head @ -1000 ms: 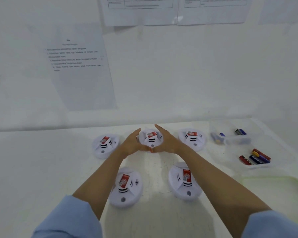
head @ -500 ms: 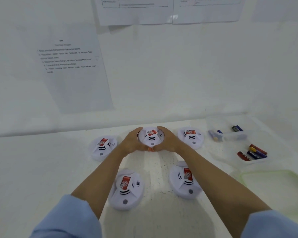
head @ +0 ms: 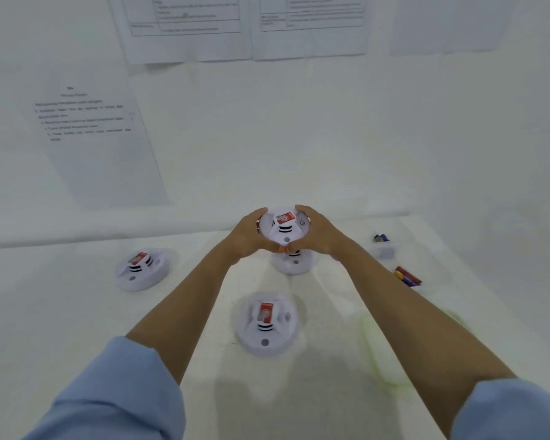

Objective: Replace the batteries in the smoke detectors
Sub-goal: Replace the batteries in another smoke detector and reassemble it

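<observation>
Both my hands hold one white smoke detector [head: 283, 231] with a red label, lifted off the table. My left hand [head: 246, 238] grips its left rim and my right hand [head: 319, 235] grips its right rim, fingers curled round it. Under it another smoke detector [head: 294, 265] stands on the table, partly hidden. One more detector [head: 142, 269] lies at the left and a third [head: 267, 323] lies nearer to me. Loose batteries [head: 407, 276] lie at the right, and a couple more [head: 381, 238] farther back.
The white table [head: 61, 312] meets a white wall with paper sheets [head: 99, 144] taped to it. A clear plastic tray [head: 385, 250] holds the batteries at the right. A pale green lid or tray [head: 372, 350] lies by my right forearm.
Both hands have lifted the middle detector off the table and hold it up. The camera has swung, so the other detectors sit differently in view.
</observation>
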### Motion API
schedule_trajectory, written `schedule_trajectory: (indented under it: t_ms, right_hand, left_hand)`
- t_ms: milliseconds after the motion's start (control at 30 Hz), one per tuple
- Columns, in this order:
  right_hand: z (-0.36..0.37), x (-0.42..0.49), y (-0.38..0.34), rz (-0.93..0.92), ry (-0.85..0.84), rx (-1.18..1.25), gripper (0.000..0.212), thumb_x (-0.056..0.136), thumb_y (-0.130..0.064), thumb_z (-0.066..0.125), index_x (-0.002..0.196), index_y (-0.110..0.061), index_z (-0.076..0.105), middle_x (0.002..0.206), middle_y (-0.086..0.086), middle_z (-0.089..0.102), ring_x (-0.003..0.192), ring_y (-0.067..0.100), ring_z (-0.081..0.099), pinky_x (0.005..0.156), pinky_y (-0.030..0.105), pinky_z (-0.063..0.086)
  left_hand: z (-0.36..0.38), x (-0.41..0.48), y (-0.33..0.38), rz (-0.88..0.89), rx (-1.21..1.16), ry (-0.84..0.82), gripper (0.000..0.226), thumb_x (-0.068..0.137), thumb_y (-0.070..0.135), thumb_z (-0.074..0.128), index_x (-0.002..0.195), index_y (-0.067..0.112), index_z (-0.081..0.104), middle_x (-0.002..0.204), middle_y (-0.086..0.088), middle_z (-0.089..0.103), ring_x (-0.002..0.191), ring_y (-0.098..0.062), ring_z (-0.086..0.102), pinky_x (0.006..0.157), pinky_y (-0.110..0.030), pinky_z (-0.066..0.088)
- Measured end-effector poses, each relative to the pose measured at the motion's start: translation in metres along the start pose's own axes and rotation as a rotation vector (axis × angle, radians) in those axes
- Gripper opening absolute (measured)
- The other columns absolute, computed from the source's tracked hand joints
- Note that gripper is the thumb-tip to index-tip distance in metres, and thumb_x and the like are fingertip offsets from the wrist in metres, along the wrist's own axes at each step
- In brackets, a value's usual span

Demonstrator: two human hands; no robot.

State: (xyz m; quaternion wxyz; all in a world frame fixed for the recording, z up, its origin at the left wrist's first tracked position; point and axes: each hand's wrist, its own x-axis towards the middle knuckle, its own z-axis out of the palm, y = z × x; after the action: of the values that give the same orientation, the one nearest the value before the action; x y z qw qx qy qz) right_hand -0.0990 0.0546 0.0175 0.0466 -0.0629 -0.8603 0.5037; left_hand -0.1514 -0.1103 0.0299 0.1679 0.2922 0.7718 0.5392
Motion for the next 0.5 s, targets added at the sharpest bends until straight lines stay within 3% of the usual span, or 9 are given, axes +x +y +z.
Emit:
schedule_trajectory:
  t_ms: [167,267,333,400,500]
  right_hand:
    - [-0.055,-0.022,0.025,0.009,0.010,0.079,0.095,0.063,0.002,0.080,0.141,-0.010,0.028,0.140,0.005,0.038,0.129,0.020,0.039,0.104,0.031,0.038]
    - [-0.079,-0.033,0.041,0.004,0.011,0.120,0.097,0.060,0.004,0.080,0.141,-0.010,0.028,0.140,0.006,0.039,0.127,0.022,0.041,0.104,0.034,0.040]
    - [-0.092,-0.039,0.046,-0.011,0.007,0.154,0.097,0.061,0.007,0.079,0.142,-0.009,0.028,0.140,0.006,0.040,0.124,0.019,0.043,0.100,0.029,0.040]
    - [-0.105,-0.043,0.050,-0.028,-0.011,0.198,0.097,0.063,0.009,0.077,0.143,-0.011,0.027,0.139,0.005,0.041,0.119,0.016,0.043,0.095,0.024,0.040]
    - [-0.119,-0.047,0.050,-0.042,-0.055,0.273,0.090,0.070,0.008,0.071,0.144,-0.016,0.026,0.138,0.002,0.042,0.112,0.015,0.048,0.086,0.022,0.045]
  left_hand:
    - [0.061,0.016,0.021,-0.004,0.005,0.010,0.059,0.063,-0.006,0.080,0.091,0.032,0.045,0.092,0.016,0.050,0.090,-0.007,0.050,0.063,-0.003,0.044]
    - [0.090,0.023,0.028,-0.016,0.011,0.022,0.060,0.068,-0.004,0.077,0.110,0.023,0.043,0.102,0.010,0.052,0.100,-0.013,0.049,0.071,-0.010,0.044]
    - [0.104,0.027,0.030,-0.046,0.015,0.032,0.077,0.069,-0.002,0.077,0.133,0.014,0.036,0.126,0.001,0.048,0.119,-0.016,0.045,0.091,-0.022,0.043]
    - [0.113,0.033,0.032,-0.073,0.031,0.023,0.100,0.068,0.000,0.078,0.147,0.010,0.017,0.149,-0.003,0.031,0.137,-0.019,0.030,0.111,-0.033,0.031]
    - [0.123,0.042,0.037,-0.070,0.070,-0.011,0.122,0.060,0.008,0.086,0.149,0.020,0.002,0.154,-0.004,0.021,0.142,-0.022,0.022,0.115,-0.041,0.024]
